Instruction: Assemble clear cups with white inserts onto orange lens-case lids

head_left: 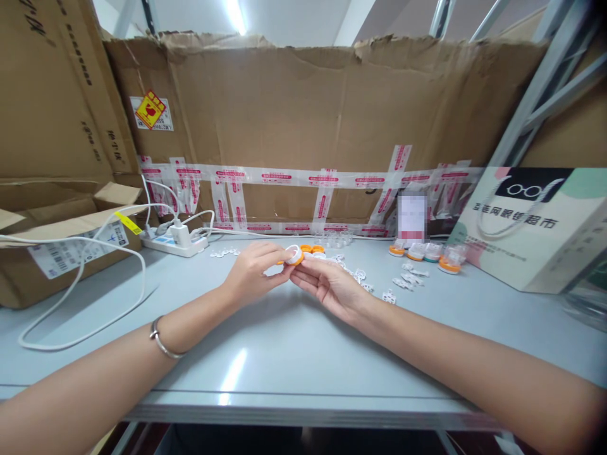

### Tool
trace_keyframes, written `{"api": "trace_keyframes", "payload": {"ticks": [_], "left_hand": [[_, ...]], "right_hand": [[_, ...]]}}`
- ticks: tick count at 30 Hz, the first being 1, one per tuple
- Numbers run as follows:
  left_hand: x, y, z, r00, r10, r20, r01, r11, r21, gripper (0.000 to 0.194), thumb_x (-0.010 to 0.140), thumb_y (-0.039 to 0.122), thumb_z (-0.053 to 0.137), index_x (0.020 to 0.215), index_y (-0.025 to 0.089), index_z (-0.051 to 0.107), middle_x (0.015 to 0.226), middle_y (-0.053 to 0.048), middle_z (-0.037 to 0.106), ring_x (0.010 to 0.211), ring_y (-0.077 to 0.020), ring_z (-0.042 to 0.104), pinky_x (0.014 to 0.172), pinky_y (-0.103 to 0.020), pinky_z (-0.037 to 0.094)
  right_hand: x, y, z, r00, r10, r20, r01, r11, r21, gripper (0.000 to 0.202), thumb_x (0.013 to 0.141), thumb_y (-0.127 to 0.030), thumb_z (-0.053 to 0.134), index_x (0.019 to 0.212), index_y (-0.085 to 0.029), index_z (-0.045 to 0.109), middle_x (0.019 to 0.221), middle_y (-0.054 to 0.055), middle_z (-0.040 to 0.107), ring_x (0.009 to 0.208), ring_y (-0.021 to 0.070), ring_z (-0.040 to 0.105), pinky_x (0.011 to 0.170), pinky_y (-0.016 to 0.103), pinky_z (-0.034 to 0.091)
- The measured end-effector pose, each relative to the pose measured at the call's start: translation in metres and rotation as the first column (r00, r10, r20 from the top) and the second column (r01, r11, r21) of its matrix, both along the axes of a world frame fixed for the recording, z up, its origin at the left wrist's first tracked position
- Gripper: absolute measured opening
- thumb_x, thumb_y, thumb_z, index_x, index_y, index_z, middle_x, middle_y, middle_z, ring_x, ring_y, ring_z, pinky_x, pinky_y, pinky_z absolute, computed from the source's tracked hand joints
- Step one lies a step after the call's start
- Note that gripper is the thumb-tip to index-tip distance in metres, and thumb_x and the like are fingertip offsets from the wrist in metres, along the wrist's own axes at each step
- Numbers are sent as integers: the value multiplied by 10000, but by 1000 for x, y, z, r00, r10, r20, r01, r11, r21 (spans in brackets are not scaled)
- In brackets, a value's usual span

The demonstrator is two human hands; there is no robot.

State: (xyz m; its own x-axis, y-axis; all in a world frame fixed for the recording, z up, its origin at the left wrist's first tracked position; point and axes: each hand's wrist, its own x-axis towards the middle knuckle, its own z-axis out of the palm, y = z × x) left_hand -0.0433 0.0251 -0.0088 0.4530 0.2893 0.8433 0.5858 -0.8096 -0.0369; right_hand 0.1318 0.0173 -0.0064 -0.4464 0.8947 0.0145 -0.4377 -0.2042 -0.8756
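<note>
Over the middle of the table, my left hand [253, 268] and my right hand [329, 284] meet around a small round orange-and-white cap-like piece [294, 255]. Both hands are closed on it, thumbs and fingertips at its rim, and it is tilted so that its ring-shaped opening shows. Just behind my right fingers lie orange rings [313, 249], partly hidden. Small white plastic parts [359, 275] are scattered beside and behind my right hand. A group of clear cups [332, 238] stands farther back.
Clear-topped pieces with orange or teal bases [449, 264] and more white parts [410, 278] sit to the right, near a paper bag [526, 253]. A power strip [183, 243] with white cables stands left, by an open carton [61, 253]. Large cardboard [303, 120] walls the back.
</note>
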Motion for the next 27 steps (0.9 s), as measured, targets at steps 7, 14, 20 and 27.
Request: {"api": "trace_keyframes", "payload": {"ticks": [7,14,20,27], "left_hand": [[0,0,-2,1000,-30,-10,29,997,-68,140,834,214,535,929,200,637,885,-55,660,829,-150,611,764,-306,470],[2,2,-8,993,-113,41,120,917,-381,123,839,238,534,877,179,635,989,-61,624,938,-157,588,836,-291,469],[1,0,-8,990,-116,-78,65,875,-481,86,810,235,553,842,163,586,840,-30,614,793,-142,573,727,-262,464],[4,-7,-7,994,-88,-65,30,793,-609,220,772,283,587,957,199,503,883,-27,597,788,-150,568,718,-293,476]], "right_hand": [[-1,0,-1,999,18,-35,-19,1000,-24,133,802,-219,585,906,-161,642,956,57,690,933,135,637,949,281,465],[4,7,-6,994,13,112,-4,997,-81,121,798,-211,601,882,-143,656,919,64,689,854,115,643,915,262,480],[5,8,-7,964,49,261,-24,995,-97,138,770,-262,639,829,-140,662,841,49,669,748,95,623,836,245,515],[10,10,-5,899,69,433,-66,998,-21,336,690,-262,718,964,-110,597,809,56,669,688,93,638,730,205,540]]}}
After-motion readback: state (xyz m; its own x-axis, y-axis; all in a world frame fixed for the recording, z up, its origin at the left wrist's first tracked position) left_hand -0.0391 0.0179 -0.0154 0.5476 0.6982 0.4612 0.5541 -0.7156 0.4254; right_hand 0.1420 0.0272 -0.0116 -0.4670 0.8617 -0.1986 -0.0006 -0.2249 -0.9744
